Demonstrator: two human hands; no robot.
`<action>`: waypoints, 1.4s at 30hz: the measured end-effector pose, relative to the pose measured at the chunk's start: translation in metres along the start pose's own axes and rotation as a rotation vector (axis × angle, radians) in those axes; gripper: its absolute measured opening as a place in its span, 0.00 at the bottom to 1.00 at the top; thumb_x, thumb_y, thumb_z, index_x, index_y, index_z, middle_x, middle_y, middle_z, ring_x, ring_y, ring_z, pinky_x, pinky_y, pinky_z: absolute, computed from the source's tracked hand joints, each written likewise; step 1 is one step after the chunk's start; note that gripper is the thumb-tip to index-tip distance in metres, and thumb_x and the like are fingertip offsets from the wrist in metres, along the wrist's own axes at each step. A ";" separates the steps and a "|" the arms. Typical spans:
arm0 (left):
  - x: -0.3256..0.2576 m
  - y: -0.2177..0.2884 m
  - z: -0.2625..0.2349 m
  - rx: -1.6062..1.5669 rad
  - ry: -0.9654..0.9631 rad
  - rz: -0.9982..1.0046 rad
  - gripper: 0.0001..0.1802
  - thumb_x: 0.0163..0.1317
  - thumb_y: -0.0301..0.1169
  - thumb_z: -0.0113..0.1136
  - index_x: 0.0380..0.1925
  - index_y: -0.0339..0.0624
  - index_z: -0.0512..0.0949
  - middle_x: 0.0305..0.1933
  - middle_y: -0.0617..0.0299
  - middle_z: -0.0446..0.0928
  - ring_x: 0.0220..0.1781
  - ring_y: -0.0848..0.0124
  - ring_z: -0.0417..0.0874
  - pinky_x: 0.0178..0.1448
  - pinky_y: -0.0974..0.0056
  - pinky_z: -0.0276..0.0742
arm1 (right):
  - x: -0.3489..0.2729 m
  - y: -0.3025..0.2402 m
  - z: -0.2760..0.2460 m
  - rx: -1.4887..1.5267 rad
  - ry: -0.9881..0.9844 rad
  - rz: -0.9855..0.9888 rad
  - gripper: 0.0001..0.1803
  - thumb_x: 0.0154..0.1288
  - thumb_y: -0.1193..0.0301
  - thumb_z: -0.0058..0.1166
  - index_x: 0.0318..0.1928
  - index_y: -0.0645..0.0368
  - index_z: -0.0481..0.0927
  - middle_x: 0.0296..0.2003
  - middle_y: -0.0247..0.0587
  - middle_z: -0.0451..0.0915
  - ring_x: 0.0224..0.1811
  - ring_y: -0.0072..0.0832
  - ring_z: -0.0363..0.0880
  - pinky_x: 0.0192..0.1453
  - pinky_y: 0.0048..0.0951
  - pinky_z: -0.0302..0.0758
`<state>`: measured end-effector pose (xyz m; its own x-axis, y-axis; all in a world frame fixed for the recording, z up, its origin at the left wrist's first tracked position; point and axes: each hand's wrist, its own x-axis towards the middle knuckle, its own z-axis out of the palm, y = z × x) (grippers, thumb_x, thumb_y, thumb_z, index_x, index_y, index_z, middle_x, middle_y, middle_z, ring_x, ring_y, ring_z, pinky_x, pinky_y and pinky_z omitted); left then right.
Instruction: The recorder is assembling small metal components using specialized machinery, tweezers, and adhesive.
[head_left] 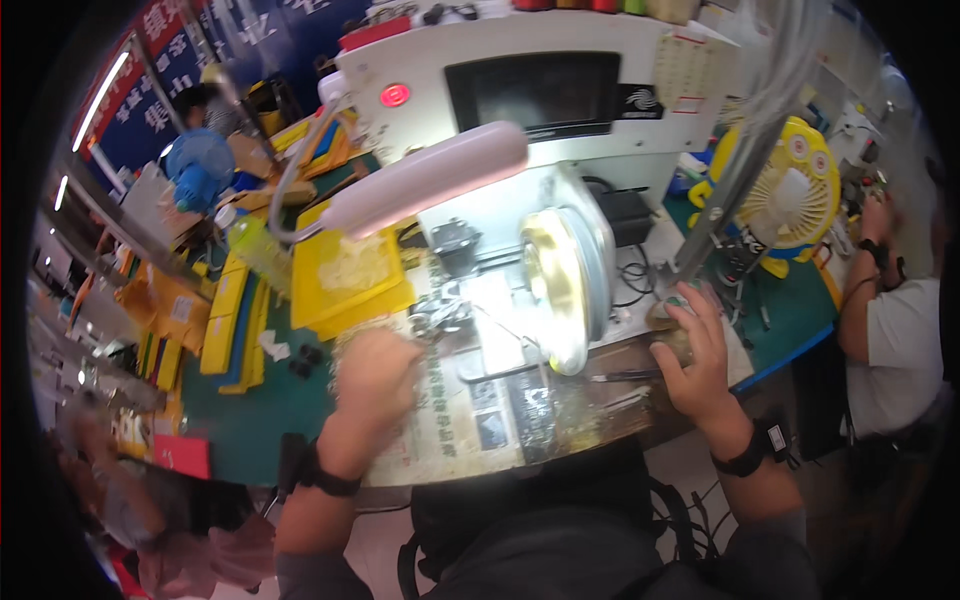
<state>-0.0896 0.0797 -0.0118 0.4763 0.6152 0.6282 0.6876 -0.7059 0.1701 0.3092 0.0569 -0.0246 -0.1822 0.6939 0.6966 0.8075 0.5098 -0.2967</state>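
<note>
Over at the bench (240, 430), watching remotely, I've got the left hand (378, 385) curled up just in front of the yellow tray (352, 316); it's blurry, so can't tell if it's gripping anything. Right hand (703, 355) angles in from lower right, thumb and fingers wide apart, near the dark stick (618, 377) lying between it and the shiny wheel (552, 280).

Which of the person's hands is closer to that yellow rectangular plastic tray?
Left: the left hand is just in front of the yellow rectangular plastic tray. The right hand is farther off to the right, past the round gold-and-grey wheel.
</note>
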 end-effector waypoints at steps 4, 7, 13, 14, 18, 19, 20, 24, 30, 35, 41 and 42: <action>-0.009 -0.005 -0.005 -0.055 0.027 -0.111 0.07 0.52 0.21 0.65 0.33 0.37 0.81 0.33 0.51 0.79 0.36 0.51 0.80 0.41 0.53 0.74 | 0.050 0.052 -0.077 -0.174 0.345 -0.065 0.12 0.61 0.78 0.60 0.46 0.65 0.79 0.47 0.47 0.80 0.51 0.41 0.78 0.58 0.36 0.73; -0.008 0.000 -0.004 -0.077 0.051 -0.182 0.08 0.54 0.22 0.64 0.35 0.34 0.81 0.34 0.49 0.80 0.37 0.49 0.80 0.43 0.52 0.75 | 0.130 0.110 -0.147 -0.200 0.576 0.186 0.09 0.71 0.71 0.57 0.47 0.63 0.82 0.37 0.39 0.82 0.39 0.26 0.79 0.48 0.27 0.75; 0.002 0.000 0.002 -0.094 0.161 -0.280 0.08 0.56 0.22 0.64 0.36 0.33 0.81 0.35 0.48 0.81 0.39 0.50 0.82 0.45 0.54 0.76 | 0.252 0.281 -0.231 -0.264 0.214 0.415 0.17 0.68 0.61 0.59 0.40 0.66 0.84 0.35 0.38 0.84 0.36 0.25 0.80 0.45 0.28 0.76; -0.001 -0.003 0.000 -0.086 0.159 -0.295 0.08 0.56 0.22 0.63 0.36 0.33 0.81 0.35 0.48 0.81 0.39 0.50 0.82 0.46 0.55 0.77 | 0.265 0.285 -0.223 -0.199 -0.036 0.576 0.17 0.68 0.62 0.59 0.39 0.66 0.85 0.36 0.39 0.86 0.36 0.26 0.81 0.45 0.29 0.75; -0.012 -0.007 -0.008 -0.034 0.194 -0.337 0.08 0.56 0.22 0.64 0.36 0.32 0.82 0.35 0.48 0.82 0.38 0.51 0.82 0.45 0.55 0.76 | 0.272 0.251 -0.164 -0.311 -0.488 0.502 0.18 0.68 0.63 0.58 0.43 0.68 0.86 0.40 0.47 0.86 0.41 0.29 0.81 0.45 0.35 0.77; -0.010 -0.007 -0.008 -0.017 0.196 -0.340 0.07 0.56 0.21 0.64 0.36 0.32 0.82 0.35 0.48 0.82 0.38 0.51 0.82 0.45 0.55 0.76 | 0.274 0.246 -0.160 -0.299 -0.508 0.503 0.18 0.68 0.63 0.58 0.43 0.68 0.86 0.40 0.47 0.86 0.41 0.29 0.81 0.45 0.35 0.77; -0.008 -0.007 -0.009 -0.002 0.194 -0.345 0.07 0.56 0.21 0.64 0.36 0.32 0.82 0.34 0.48 0.82 0.37 0.51 0.82 0.44 0.56 0.77 | 0.277 0.252 -0.163 -0.310 -0.536 0.481 0.17 0.68 0.63 0.58 0.43 0.68 0.86 0.39 0.48 0.86 0.40 0.29 0.81 0.45 0.35 0.77; -0.007 -0.017 -0.001 0.005 0.245 -0.364 0.07 0.56 0.21 0.65 0.35 0.34 0.83 0.33 0.50 0.82 0.34 0.53 0.82 0.41 0.57 0.77 | 0.292 0.275 -0.168 -0.321 -0.587 0.425 0.17 0.69 0.63 0.58 0.43 0.68 0.85 0.39 0.48 0.86 0.40 0.30 0.80 0.45 0.36 0.77; -0.005 -0.026 0.001 0.010 0.277 -0.365 0.06 0.56 0.20 0.64 0.35 0.35 0.83 0.32 0.50 0.82 0.33 0.53 0.82 0.39 0.57 0.76 | 0.302 0.299 -0.166 -0.318 -0.606 0.417 0.17 0.69 0.64 0.58 0.43 0.68 0.85 0.39 0.49 0.85 0.39 0.30 0.79 0.44 0.36 0.77; -0.014 -0.038 -0.002 0.047 0.265 -0.421 0.07 0.56 0.21 0.62 0.35 0.36 0.84 0.33 0.48 0.81 0.34 0.51 0.82 0.37 0.58 0.75 | 0.305 0.307 -0.167 -0.313 -0.579 0.402 0.16 0.70 0.64 0.58 0.44 0.68 0.84 0.38 0.50 0.84 0.38 0.30 0.78 0.44 0.37 0.76; -0.012 -0.038 0.001 -0.028 0.360 -0.414 0.09 0.56 0.21 0.60 0.37 0.38 0.85 0.35 0.50 0.84 0.38 0.50 0.85 0.41 0.57 0.79 | 0.307 0.321 -0.153 -0.290 -0.533 0.349 0.16 0.71 0.65 0.58 0.44 0.69 0.84 0.38 0.51 0.83 0.37 0.30 0.77 0.44 0.37 0.76; -0.017 -0.043 0.001 0.048 0.291 -0.371 0.09 0.56 0.21 0.61 0.36 0.38 0.85 0.35 0.51 0.84 0.37 0.51 0.85 0.40 0.57 0.79 | 0.308 0.326 -0.153 -0.288 -0.514 0.337 0.16 0.71 0.65 0.58 0.44 0.69 0.84 0.38 0.51 0.83 0.37 0.30 0.77 0.44 0.38 0.76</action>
<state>-0.1261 0.1001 -0.0305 0.0247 0.6939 0.7197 0.8101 -0.4357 0.3923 0.6025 0.3595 0.1934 -0.0806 0.9811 0.1762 0.9712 0.1171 -0.2075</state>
